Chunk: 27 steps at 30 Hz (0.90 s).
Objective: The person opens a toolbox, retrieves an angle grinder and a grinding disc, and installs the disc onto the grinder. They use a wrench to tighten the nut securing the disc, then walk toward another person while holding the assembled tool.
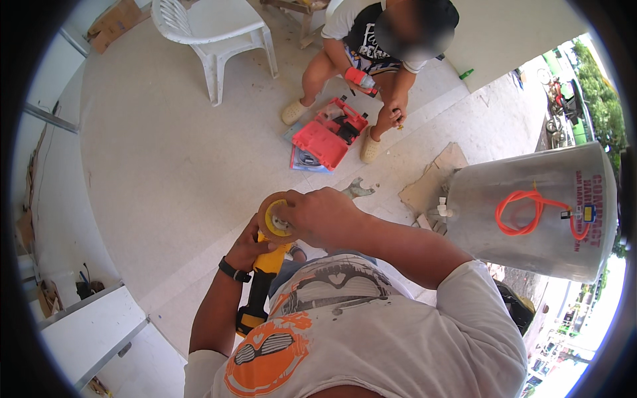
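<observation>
A yellow-and-black cordless angle grinder (268, 263) is held upright in front of my shirt, its battery end low. My left hand (247, 247), with a black wristband on its wrist, is closed round the grinder's neck just below the head. A round disc (267, 219) with a brownish rim and yellow face sits on the head, turned toward my right. My right hand (324, 215) reaches across with its fingers closed at the disc's right edge and centre. Its fingertips are partly hidden, so the exact grip on the hub does not show.
Ahead, a seated person (371, 60) holds a red-and-grey object (362, 81). An open red tool case (325, 138) lies at their feet. A grey-green piece (359, 189) and cardboard (431, 179) lie nearer. A metal tank (491, 225) with orange hose (514, 229) stands right; a white chair (222, 30) far left.
</observation>
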{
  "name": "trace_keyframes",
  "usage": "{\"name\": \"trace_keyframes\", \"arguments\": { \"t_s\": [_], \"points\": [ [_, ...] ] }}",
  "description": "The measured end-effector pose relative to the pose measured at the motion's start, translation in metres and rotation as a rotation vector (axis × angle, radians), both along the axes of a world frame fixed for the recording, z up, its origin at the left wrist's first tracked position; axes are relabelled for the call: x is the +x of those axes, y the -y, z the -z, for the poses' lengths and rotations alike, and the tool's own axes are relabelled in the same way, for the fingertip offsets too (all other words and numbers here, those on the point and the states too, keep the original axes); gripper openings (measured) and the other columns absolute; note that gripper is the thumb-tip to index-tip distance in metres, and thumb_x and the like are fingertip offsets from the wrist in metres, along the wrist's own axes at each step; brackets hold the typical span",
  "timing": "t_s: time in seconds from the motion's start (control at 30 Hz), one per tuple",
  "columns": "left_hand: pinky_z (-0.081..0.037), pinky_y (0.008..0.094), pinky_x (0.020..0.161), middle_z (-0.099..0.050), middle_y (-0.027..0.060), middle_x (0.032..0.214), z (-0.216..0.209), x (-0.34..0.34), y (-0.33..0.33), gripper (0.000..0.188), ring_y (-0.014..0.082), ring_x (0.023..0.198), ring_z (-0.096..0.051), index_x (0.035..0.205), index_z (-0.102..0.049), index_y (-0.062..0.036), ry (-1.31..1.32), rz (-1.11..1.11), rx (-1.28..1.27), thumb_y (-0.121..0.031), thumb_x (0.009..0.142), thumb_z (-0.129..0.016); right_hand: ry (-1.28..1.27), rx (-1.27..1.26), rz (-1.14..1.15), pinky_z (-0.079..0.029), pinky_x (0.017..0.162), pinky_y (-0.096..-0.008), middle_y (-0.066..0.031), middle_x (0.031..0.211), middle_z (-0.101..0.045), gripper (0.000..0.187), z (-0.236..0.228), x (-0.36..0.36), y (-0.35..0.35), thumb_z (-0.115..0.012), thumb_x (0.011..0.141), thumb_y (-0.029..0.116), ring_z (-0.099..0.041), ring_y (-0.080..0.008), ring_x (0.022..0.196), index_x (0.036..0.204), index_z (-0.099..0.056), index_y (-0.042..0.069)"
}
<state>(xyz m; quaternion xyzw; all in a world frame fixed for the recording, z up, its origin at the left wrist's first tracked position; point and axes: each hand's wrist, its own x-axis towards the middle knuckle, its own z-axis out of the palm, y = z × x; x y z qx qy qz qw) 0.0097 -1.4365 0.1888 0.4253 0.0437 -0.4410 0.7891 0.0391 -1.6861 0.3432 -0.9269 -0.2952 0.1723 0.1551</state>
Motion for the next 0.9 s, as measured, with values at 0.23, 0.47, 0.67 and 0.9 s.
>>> {"name": "trace_keyframes", "arguments": {
  "t_s": [0.23,0.47,0.67,0.9],
  "points": [
    [-0.052,0.0425,0.108,-0.058,0.008,0.138,0.0021,0.0002,-0.0023,0.089,0.025,0.129,-0.06,0.154,-0.042,-0.0111,-0.04,-0.005,0.001,-0.006,0.077,-0.086,-0.056,-0.062,0.097,-0.062,0.07,-0.0402,-0.0137,0.116,-0.068,0.041,0.0012,0.0029,-0.0057,-0.071,0.092,0.036,-0.077,-0.0302,0.084,0.119,-0.066,0.007],
    [-0.052,0.0427,0.109,-0.058,0.0078,0.14,0.0,-0.0004,-0.0025,0.09,0.0248,0.13,-0.059,0.155,-0.041,-0.0111,-0.047,-0.031,0.001,-0.003,0.077,-0.085,0.01,-0.044,-0.019,-0.062,0.069,-0.0418,-0.013,0.109,-0.069,0.05,0.0021,0.0017,0.0015,-0.075,0.088,0.044,-0.076,-0.0306,0.081,0.124,-0.065,0.01],
    [-0.051,0.0424,0.11,-0.058,0.0078,0.14,0.0037,-0.0001,-0.0035,0.089,0.0241,0.13,-0.059,0.155,-0.041,-0.0104,-0.058,-0.022,-0.046,-0.004,0.077,-0.085,-0.02,0.031,0.136,-0.063,0.07,-0.0416,-0.0131,0.117,-0.068,0.042,0.0001,0.0001,-0.0024,-0.072,0.091,0.038,-0.076,-0.0318,0.083,0.124,-0.065,0.011],
    [-0.052,0.0433,0.109,-0.057,0.0084,0.14,0.0018,0.0004,-0.0021,0.09,0.0247,0.129,-0.059,0.154,-0.041,-0.0105,-0.032,-0.007,0.007,-0.004,0.077,-0.086,-0.023,-0.025,0.06,-0.062,0.072,-0.041,-0.0126,0.114,-0.068,0.049,0.0025,-0.0006,0.0005,-0.075,0.09,0.044,-0.076,-0.0308,0.086,0.125,-0.064,0.011]
  ]
}}
